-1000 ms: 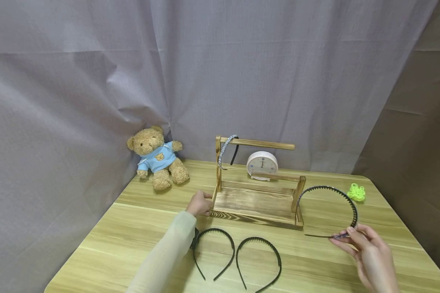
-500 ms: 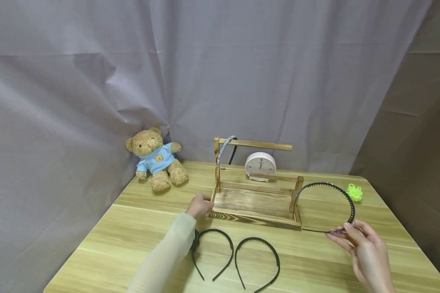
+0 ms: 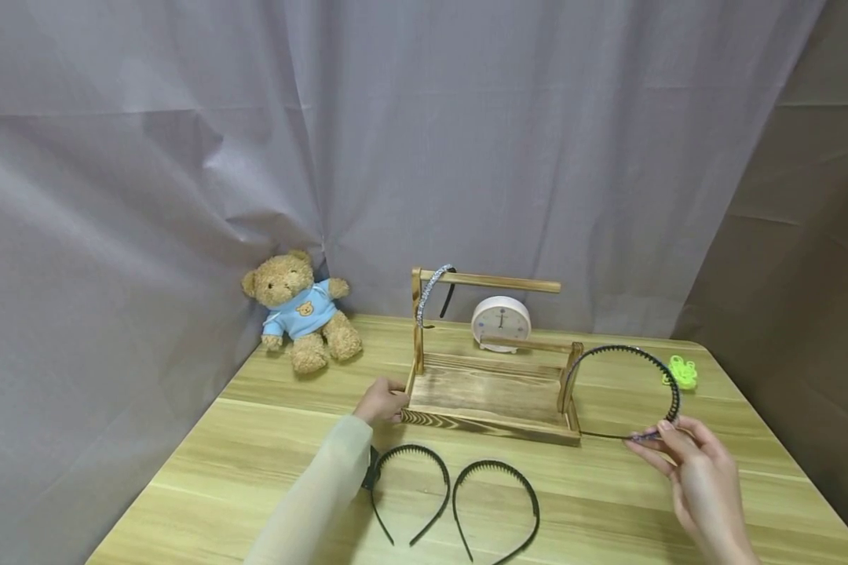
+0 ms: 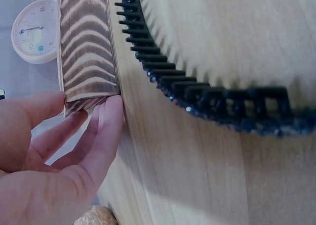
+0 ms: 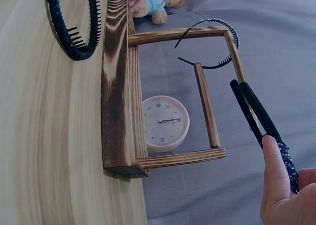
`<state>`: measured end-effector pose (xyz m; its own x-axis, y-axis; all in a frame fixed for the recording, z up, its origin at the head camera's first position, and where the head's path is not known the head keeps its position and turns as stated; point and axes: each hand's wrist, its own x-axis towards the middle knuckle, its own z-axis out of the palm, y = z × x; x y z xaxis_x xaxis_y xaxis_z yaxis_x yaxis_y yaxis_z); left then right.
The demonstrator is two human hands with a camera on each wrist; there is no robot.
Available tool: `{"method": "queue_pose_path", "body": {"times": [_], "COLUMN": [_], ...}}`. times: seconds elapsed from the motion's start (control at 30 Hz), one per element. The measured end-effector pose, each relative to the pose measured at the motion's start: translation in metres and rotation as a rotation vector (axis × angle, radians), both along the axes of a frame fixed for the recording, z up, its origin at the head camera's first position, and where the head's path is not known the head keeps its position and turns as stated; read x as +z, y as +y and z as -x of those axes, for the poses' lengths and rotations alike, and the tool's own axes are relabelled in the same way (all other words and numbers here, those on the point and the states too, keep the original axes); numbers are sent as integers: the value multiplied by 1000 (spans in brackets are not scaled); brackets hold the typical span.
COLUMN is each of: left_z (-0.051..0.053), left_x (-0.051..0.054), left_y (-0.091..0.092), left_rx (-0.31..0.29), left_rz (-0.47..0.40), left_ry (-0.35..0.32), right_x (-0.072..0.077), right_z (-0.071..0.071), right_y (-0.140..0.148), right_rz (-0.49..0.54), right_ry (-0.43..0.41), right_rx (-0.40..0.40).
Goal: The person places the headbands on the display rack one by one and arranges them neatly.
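The counter (image 3: 205, 471) carries everything, its layout the same as a second ago. The wooden rack (image 3: 491, 428) stands a little in from the far edge, its upper bar (image 3: 505, 282) and lower bar (image 3: 537, 345) running roughly along that edge. The teddy bear (image 3: 300, 310) sits by the far left corner. The left hand (image 3: 381, 400) still pinches the rack's near left corner between thumb and fingers, which seems to be steadying it.

The right hand (image 3: 701, 468), toward the right edge, has risen slightly; its grip has thumb and fingers clamped on one end of the held headband (image 5: 268, 121). That headband is what has shifted: in the head view its free end, clear of the rack a second ago, now meets the rack's near right corner, though I cannot tell whether they touch. It is over neither bar, so the approach looks close but incomplete. The hung headband (image 3: 427, 288) is over the upper bar, while two loose headbands (image 3: 411, 448) lie on the near side of the rack.

The clock (image 3: 502, 322) stands by the far edge; the green flower (image 3: 681, 373), smallest, lies near the right edge.
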<state>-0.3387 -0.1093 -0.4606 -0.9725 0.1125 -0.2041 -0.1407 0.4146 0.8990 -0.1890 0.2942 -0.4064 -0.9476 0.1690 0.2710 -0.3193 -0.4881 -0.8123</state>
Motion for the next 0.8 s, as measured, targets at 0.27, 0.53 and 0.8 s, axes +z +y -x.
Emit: {"method": "queue_pose_path", "body": {"times": [0.27, 0.53, 0.8], "left_z": [-2, -1, 1], "left_x": [2, 1, 2], "left_y": [1, 1, 3], "left_rx": [-1, 4, 6], "left_rz": [-11, 0, -30], "left_ry": [3, -6, -19], "right_x": [5, 10, 16], "right_z": [7, 17, 29], "right_y": [-2, -8, -14], "right_rz": [-14, 23, 69], "right_ry": [-5, -16, -9], "right_rx": [-13, -59, -122]}}
